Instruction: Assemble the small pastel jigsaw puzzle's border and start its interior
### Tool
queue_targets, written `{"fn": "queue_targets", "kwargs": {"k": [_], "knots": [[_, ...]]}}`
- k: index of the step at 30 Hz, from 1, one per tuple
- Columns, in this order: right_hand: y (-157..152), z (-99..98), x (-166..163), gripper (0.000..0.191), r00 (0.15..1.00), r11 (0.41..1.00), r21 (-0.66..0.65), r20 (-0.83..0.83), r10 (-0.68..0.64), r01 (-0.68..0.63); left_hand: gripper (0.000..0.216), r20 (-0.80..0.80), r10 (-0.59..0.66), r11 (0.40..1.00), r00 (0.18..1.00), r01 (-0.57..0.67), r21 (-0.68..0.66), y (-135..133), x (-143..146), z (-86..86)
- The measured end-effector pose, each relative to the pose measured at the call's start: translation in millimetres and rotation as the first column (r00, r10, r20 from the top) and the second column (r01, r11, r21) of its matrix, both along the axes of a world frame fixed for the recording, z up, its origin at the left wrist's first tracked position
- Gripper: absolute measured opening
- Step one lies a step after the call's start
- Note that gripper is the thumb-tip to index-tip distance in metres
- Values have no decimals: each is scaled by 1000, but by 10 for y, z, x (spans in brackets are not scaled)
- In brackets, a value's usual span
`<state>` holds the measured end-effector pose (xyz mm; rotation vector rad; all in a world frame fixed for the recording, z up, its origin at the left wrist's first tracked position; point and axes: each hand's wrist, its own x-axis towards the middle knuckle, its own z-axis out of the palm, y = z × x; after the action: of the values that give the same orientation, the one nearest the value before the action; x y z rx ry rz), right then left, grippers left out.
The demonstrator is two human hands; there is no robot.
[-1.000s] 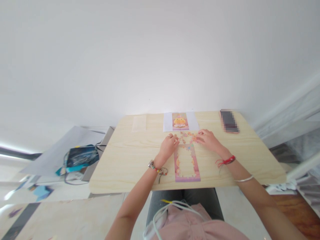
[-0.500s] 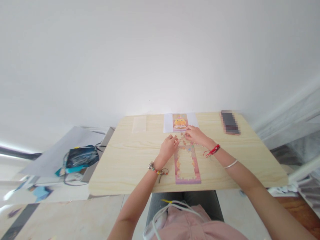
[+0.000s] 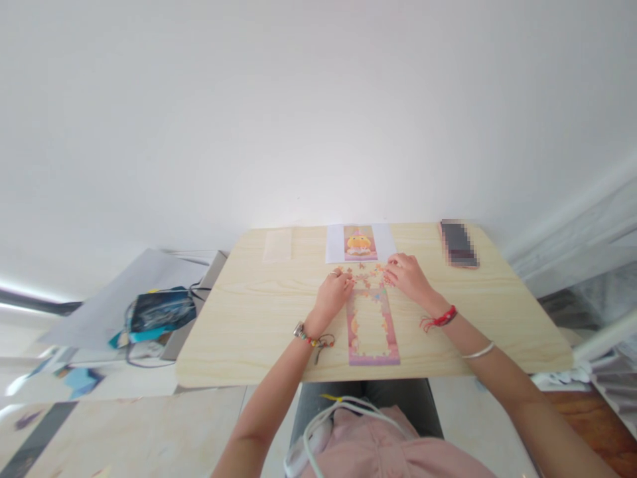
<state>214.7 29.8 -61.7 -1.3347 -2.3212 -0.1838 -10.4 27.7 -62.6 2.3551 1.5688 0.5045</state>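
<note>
A tall pink jigsaw frame [image 3: 372,326] lies on the light wooden table [image 3: 259,318], its middle still bare. Loose puzzle pieces [image 3: 369,275] are scattered just beyond its far end. My left hand [image 3: 335,292] rests at the frame's top left corner, fingers curled over the pieces. My right hand [image 3: 408,275] is at the top right, fingertips pinched among the pieces; what they hold is too small to make out. A reference picture [image 3: 360,242] of a yellow figure lies on white paper behind the pieces.
A phone [image 3: 458,243] lies at the table's far right. A pale slip [image 3: 277,245] lies at the far left. Left of the table stands a grey surface with a blue bag [image 3: 160,312] and cables. A white wall rises behind the table.
My right hand reached left toward the reference picture half a second ago, then drew back right to the pieces. My left hand has barely moved.
</note>
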Motion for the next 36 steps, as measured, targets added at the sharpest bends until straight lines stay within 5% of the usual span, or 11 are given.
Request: {"fn": "queue_targets", "kwargs": {"k": [12, 21, 36], "knots": [[-180, -105, 225, 19, 996, 1000, 6, -86, -26, 27, 15, -15, -14, 1000, 1000, 14, 24, 4, 15, 18], [-58, -166, 639, 17, 983, 971, -239, -170, -71, 29, 16, -1, -22, 1000, 1000, 22, 18, -2, 50, 40], [-27, -92, 103, 11, 992, 957, -289, -127, -28, -10, 17, 37, 70, 997, 997, -70, 13, -33, -315, 34]]}}
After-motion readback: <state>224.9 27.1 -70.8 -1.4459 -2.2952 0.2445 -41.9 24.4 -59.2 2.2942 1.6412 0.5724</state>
